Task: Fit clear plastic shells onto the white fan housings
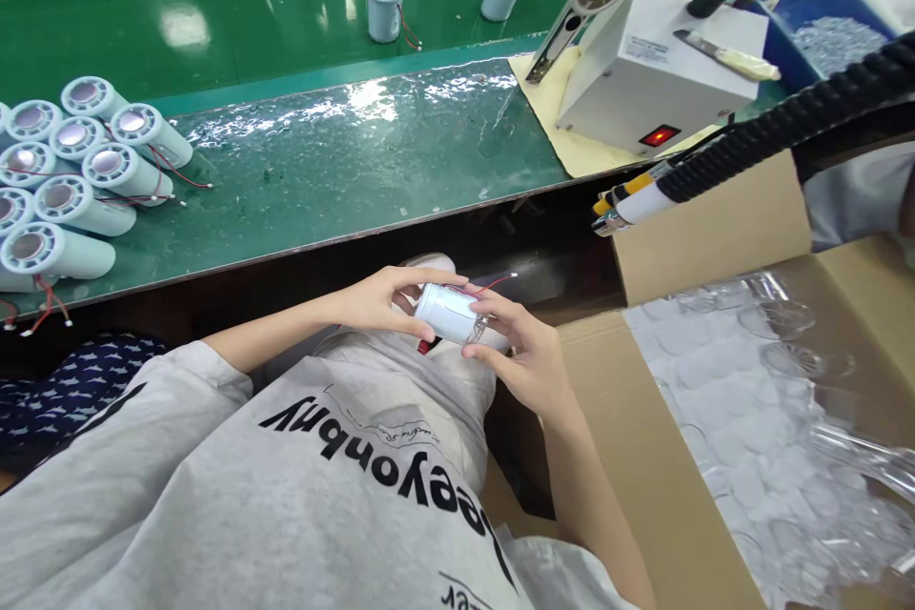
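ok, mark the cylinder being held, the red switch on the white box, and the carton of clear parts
white cylinder [449,313], head view, middle of its side wall
red switch [659,135], head view, centre of the lit rocker
cardboard carton [643,443], head view, bare left wall

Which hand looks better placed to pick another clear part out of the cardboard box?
The right hand, probably. The cardboard box of clear parts lies directly beside it, on the person's right. The left hand is farther away, gripping the far end of the white cylinder.
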Tool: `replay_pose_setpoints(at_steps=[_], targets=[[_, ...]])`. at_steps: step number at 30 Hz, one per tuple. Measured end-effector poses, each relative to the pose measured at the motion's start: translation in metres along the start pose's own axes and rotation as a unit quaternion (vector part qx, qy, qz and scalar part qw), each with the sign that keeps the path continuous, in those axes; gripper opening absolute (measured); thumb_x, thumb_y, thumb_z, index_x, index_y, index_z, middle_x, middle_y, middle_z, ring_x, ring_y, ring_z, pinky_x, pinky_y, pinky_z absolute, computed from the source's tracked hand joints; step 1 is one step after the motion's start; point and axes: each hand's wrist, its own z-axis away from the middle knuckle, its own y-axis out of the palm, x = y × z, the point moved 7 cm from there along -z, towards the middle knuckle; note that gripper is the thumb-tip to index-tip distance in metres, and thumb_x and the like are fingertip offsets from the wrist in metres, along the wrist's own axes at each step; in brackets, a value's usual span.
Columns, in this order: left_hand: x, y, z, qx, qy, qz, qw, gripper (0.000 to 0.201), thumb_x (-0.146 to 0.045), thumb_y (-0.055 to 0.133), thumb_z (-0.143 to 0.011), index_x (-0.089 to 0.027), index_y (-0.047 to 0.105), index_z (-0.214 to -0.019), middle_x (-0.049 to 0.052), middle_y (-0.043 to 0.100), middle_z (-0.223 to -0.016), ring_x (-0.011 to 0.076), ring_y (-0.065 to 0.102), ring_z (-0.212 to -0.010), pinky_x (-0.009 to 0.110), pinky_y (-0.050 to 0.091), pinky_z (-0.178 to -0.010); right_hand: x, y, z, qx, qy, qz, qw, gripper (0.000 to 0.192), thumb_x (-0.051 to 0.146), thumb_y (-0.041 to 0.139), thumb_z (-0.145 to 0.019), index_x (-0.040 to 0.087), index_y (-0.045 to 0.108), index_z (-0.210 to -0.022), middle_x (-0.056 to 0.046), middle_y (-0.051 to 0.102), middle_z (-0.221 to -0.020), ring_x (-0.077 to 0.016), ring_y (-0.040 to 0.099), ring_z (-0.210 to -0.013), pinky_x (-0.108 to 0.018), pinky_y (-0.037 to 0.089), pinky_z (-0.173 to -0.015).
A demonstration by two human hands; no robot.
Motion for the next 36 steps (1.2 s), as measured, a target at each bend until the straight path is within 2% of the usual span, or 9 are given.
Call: replay_pose_setpoints(at_steps=[3, 7, 15, 20, 25, 28, 32, 36], targets=[[-0.008, 0.002, 0.001, 0.014, 0.028, -0.008, 0.999, 0.07, -0.031, 0.09, -0.072, -0.026, 0.067, -0.138, 0.013, 0.065, -0.143, 0.0278, 0.066, -0.124, 0.037, 0.057, -0.097, -0.005, 0.001, 0.001, 0.001, 0.056, -0.045, 0.997, 0.043, 0.049, 0.088, -0.077, 0.027, 0.073, -0.111, -0.009, 0.073, -0.126, -0.0286, 0.072, -0.116, -0.045, 0.063, -0.098], [-0.012, 0.002, 0.004, 0.013, 0.044, -0.039, 0.998, 0.071, -0.032, 0.09, -0.072, -0.027, 0.066, -0.139, 0.013, 0.064, -0.145, 0.0301, 0.06, -0.134, 0.042, 0.055, -0.105, -0.006, 0.001, 0.0, -0.002, 0.098, -0.081, 0.992, 0.049, 0.054, 0.089, -0.073, 0.027, 0.071, -0.11, -0.007, 0.073, -0.118, -0.0265, 0.072, -0.108, -0.043, 0.064, -0.093], [-0.016, 0.003, 0.006, 0.02, 0.077, -0.075, 0.994, 0.068, -0.031, 0.088, -0.076, -0.029, 0.066, -0.14, 0.012, 0.063, -0.147, 0.031, 0.056, -0.14, 0.046, 0.051, -0.111, -0.012, 0.007, 0.0, 0.006, 0.138, -0.161, 0.977, 0.052, 0.059, 0.086, -0.076, 0.027, 0.066, -0.111, -0.007, 0.071, -0.115, -0.02, 0.07, -0.09, -0.031, 0.063, -0.073], [-0.016, 0.003, 0.007, 0.02, 0.089, -0.09, 0.992, 0.069, -0.029, 0.087, -0.077, -0.028, 0.064, -0.142, 0.013, 0.062, -0.148, 0.0307, 0.057, -0.14, 0.044, 0.052, -0.11, -0.014, 0.012, -0.001, 0.004, 0.162, -0.172, 0.972, 0.057, 0.071, 0.08, -0.076, 0.026, 0.063, -0.108, -0.004, 0.071, -0.095, -0.0209, 0.069, -0.084, -0.031, 0.063, -0.067], [-0.017, 0.003, 0.008, 0.019, 0.103, -0.104, 0.989, 0.07, -0.031, 0.088, -0.076, -0.03, 0.064, -0.142, 0.012, 0.063, -0.147, 0.0309, 0.056, -0.14, 0.047, 0.049, -0.114, -0.022, 0.017, 0.0, 0.001, 0.208, -0.202, 0.957, 0.059, 0.074, 0.077, -0.075, 0.025, 0.06, -0.104, -0.002, 0.068, -0.087, -0.0177, 0.067, -0.071, -0.031, 0.064, -0.057], [-0.019, 0.003, 0.008, 0.022, 0.111, -0.113, 0.987, 0.07, -0.032, 0.087, -0.078, -0.029, 0.064, -0.143, 0.012, 0.063, -0.148, 0.0306, 0.056, -0.141, 0.05, 0.043, -0.119, -0.025, 0.02, 0.001, -0.013, 0.231, -0.231, 0.945, 0.063, 0.078, 0.077, -0.071, 0.024, 0.06, -0.098, 0.0, 0.066, -0.081, -0.0158, 0.067, -0.063, -0.028, 0.061, -0.049], [-0.019, 0.004, 0.009, 0.026, 0.102, -0.117, 0.988, 0.07, -0.036, 0.087, -0.078, -0.029, 0.064, -0.143, 0.012, 0.063, -0.148, 0.0314, 0.055, -0.142, 0.052, 0.041, -0.121, -0.028, 0.027, 0.002, 0.0, 0.266, -0.246, 0.932, 0.067, 0.084, 0.074, -0.069, 0.023, 0.058, -0.092, 0.001, 0.066, -0.073, -0.0162, 0.066, -0.052, -0.028, 0.058, -0.043], [-0.02, 0.005, 0.009, 0.028, 0.116, -0.119, 0.986, 0.069, -0.034, 0.087, -0.078, -0.029, 0.064, -0.143, 0.012, 0.061, -0.15, 0.0306, 0.054, -0.143, 0.051, 0.041, -0.121, -0.029, 0.034, 0.002, 0.011, 0.287, -0.268, 0.92, 0.069, 0.087, 0.07, -0.069, 0.022, 0.055, -0.085, 0.002, 0.064, -0.061, -0.0151, 0.061, -0.042, -0.023, 0.049, -0.034]])
